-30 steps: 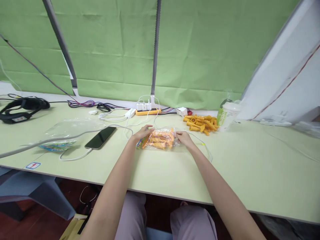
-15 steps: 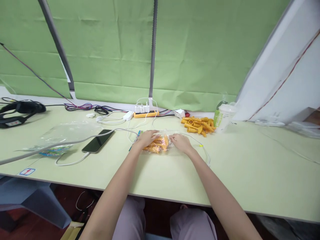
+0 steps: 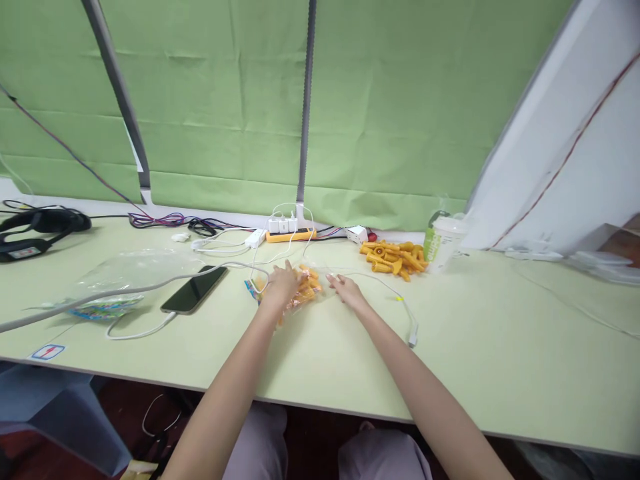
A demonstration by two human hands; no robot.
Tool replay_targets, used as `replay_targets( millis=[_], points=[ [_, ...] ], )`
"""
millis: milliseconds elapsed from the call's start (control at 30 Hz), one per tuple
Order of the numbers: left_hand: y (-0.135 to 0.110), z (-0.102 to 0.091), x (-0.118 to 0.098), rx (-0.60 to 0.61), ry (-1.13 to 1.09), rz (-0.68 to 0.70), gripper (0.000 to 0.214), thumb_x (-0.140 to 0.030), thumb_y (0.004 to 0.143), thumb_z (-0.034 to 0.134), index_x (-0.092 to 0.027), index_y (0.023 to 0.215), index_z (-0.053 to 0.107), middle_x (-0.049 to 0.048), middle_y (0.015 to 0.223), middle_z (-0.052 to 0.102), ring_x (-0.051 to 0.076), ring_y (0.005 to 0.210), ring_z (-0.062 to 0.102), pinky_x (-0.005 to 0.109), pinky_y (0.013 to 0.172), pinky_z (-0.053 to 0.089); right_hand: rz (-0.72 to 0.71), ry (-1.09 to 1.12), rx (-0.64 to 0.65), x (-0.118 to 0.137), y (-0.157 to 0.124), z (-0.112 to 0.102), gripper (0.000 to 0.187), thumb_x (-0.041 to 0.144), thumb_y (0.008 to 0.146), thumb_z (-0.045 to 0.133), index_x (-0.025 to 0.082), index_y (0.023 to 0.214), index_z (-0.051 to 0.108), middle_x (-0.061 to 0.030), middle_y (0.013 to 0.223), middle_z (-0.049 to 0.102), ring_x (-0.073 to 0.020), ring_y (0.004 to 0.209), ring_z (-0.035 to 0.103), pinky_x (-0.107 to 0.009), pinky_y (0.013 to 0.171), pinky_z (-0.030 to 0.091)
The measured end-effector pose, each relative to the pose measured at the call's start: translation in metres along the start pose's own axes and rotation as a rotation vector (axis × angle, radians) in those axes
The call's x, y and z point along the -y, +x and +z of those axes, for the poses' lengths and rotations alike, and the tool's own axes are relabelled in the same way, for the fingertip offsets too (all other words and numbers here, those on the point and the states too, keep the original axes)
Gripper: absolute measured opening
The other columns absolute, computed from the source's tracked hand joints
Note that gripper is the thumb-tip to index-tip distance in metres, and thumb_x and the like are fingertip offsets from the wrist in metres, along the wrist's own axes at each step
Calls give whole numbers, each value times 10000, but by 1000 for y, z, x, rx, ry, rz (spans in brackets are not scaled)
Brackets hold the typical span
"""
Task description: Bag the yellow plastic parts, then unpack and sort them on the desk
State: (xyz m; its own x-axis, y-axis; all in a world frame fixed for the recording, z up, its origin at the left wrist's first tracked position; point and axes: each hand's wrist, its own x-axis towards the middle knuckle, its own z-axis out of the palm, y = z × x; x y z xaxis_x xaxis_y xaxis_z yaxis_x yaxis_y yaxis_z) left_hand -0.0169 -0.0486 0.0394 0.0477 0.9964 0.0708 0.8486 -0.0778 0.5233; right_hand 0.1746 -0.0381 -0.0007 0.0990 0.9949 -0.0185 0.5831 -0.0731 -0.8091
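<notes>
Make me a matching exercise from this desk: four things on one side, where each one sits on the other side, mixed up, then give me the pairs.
Things:
1. bag of orange pieces
2. phone
3. cup
4. black headset

Places:
A. far left end of the table
B. under the left hand
C. just right of the loose orange pile
D. left of both hands, with a white cable plugged in

Pairs: 1-B, 2-D, 3-C, 4-A
</notes>
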Motion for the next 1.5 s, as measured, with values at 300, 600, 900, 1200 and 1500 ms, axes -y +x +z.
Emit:
replay_targets(
  millis=[300,600,900,1200,1500],
  points=[
    [6,-3,7,-181,-53,-44,587,-585,864,363,-133,1184,558,200,1092,643,331,1093,562,413,906,381,-11,345,-23,-7,1,-4,502,230,716,643,177,1211,576,-62,974,713,-163,837,656,-220,613,494],
    [33,28,34,162,-896,68,613,-518,636,722,-109,1079,612,127,984,695,226,949,631,304,808,456,-64,442,44,-6,-3,-15,309,179,733,580,180,1030,665,-51,924,727,-119,722,636,-156,480,427],
    [32,21,43,86,-918,28,464,-384,615,722,-161,1014,643,53,798,678,153,692,625,252,594,422,-61,512,64,-7,-6,-21,413,162,735,566,207,1140,631,-41,941,724,-119,716,654,-156,458,433],
    [40,29,52,54,-1101,57,145,-180,504,649,-151,624,573,60,852,670,112,634,573,239,582,430,-12,584,59,-14,0,-23,180,67,680,479,147,658,639,-45,970,715,-74,598,633,-141,470,446],
    [39,26,50,174,-1196,7,126,-183,518,680,-146,562,568,29,710,613,145,727,623,271,746,490,10,702,60,-18,4,-28,190,130,742,501,159,558,536,-13,658,641,-107,554,631,-228,574,542]
  ],
)
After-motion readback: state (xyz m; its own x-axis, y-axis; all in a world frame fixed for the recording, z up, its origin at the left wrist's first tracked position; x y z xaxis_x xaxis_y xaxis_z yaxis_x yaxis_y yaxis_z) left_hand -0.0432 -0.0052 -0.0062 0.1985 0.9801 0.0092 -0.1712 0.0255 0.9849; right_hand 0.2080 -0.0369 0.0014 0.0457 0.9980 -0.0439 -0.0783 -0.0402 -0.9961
